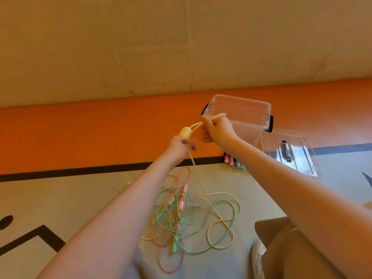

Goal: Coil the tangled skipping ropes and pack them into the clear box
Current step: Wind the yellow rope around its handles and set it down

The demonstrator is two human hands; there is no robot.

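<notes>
left hand grips yellow handle, right hand pinches yellow rope before clear box rim

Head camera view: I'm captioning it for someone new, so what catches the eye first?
Two bare arms reach forward at centre; the left hand grips a yellow handle while the right hand pinches the yellow rope. Beyond them stands an open clear box; below, green, pink and yellow ropes tangle on the floor.

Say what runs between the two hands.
In the head view, a short doubled loop of yellow rope spans from the left hand, gripping the yellow handle, to the right hand.
</notes>
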